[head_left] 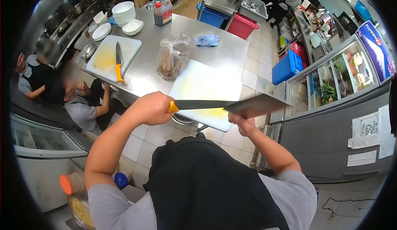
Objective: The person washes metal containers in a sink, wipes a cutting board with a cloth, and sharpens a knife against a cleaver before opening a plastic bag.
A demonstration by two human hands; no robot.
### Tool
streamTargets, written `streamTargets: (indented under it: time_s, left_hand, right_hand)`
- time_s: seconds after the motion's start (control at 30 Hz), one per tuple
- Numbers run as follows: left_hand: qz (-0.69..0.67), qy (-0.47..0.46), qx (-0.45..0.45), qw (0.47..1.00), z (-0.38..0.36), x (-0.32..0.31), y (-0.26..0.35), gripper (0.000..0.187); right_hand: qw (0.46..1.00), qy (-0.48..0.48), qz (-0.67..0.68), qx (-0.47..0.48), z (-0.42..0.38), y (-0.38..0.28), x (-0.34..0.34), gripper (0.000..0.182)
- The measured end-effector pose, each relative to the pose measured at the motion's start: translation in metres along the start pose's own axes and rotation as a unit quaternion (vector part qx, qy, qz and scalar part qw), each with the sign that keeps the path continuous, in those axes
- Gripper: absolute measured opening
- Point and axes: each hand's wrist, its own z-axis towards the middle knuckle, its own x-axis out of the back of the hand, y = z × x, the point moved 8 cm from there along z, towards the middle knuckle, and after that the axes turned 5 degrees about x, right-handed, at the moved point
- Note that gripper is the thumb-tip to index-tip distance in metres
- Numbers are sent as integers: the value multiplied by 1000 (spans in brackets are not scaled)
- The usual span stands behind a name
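Note:
My left hand (149, 108) is closed around the orange handle of a knife (198, 104), which I hold level in front of my chest with its dark blade pointing right. My right hand (244, 124) is closed just under a broad grey cleaver blade (260, 105) that meets the knife's blade and sticks out to the right. Its handle is hidden in my fist. Both blades hover over the near edge of a white cutting board (202, 85) stained yellow, on a steel table (223, 54).
On the table are a clear bag of brown food (173, 56), a second board (108, 56) with an orange-handled knife (119, 62), stacked bowls (124, 12), a sauce jug (163, 12) and a blue cloth (206, 40). Two people (78, 99) crouch at the left. A display fridge (343, 74) stands right.

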Motion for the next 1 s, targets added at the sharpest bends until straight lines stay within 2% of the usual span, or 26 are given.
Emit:
streamTargets:
  time_s: [0.03,0.07,0.1,0.13,0.17,0.2,0.23,0.3,0.37,0.4,0.43,0.5,0.57,0.6,0.63,0.7,0.73,0.77,0.8,0.83,0.87,0.9,1.0]
  left_hand:
    - [2,1,3,1000,-1,-1,7,24]
    - [-13,24,-20,999,-2,3,17,26]
    - [-24,47,-44,998,-3,10,27,28]
    - [-16,50,-43,998,-5,16,36,28]
    - [-24,50,-37,998,-9,23,46,25]
    - [-34,51,-30,998,-13,30,53,22]
    - [-32,55,-26,998,-16,36,57,22]
    - [72,18,4,997,-19,41,54,21]
    - [86,38,13,996,-17,39,49,20]
    - [92,44,17,995,-16,38,48,20]
    - [98,51,20,994,-17,38,46,20]
    - [94,68,7,993,-16,43,47,17]
    - [94,89,-8,992,-19,54,49,17]
    - [89,98,-6,991,-22,62,49,17]
    - [82,109,-3,991,-24,69,48,17]
    - [66,136,16,988,-28,74,42,17]
    - [44,156,29,986,-28,75,37,18]
    - [44,161,37,985,-27,73,32,18]
    - [47,142,36,988,-25,65,28,17]
    - [52,122,34,991,-24,60,27,17]
    - [57,95,24,994,-24,56,35,17]
    - [50,95,13,994,-24,49,40,17]
    - [45,99,-16,994,-27,48,55,18]
  right_hand:
    - [992,-8,68,109,14,-29,-4,23]
    - [980,-11,102,172,19,-39,-9,25]
    - [987,-14,53,154,10,-19,0,26]
    - [991,-49,-90,81,-11,21,14,26]
    - [969,-83,-232,5,-28,53,34,27]
    - [952,-164,-235,-107,-29,66,38,27]
    - [923,-192,-265,-203,-37,70,41,25]
    - [933,-142,-257,-209,-48,70,48,27]
    - [927,-70,-116,-350,-39,28,44,29]
    - [969,-84,63,-222,-25,11,34,29]
    - [973,-86,190,-97,-3,-34,17,33]
    - [943,-92,321,16,10,-72,-1,38]
    - [946,-123,300,2,3,-66,-9,39]
    - [972,-204,87,-75,-10,-40,-2,37]
    - [942,-271,-133,-146,-21,-16,16,35]
    - [896,-303,-289,-145,-20,-18,20,27]
    - [905,-302,-285,-95,-19,-18,25,25]
    - [903,-309,-285,-90,-22,-12,23,25]
    - [962,-167,-215,-7,-16,-25,34,26]
    - [988,-17,-135,73,-13,-38,52,28]
    - [989,49,-64,125,0,-64,47,24]
    - [971,-16,83,222,21,-81,32,17]
    - [958,18,-196,210,-2,-12,37,26]
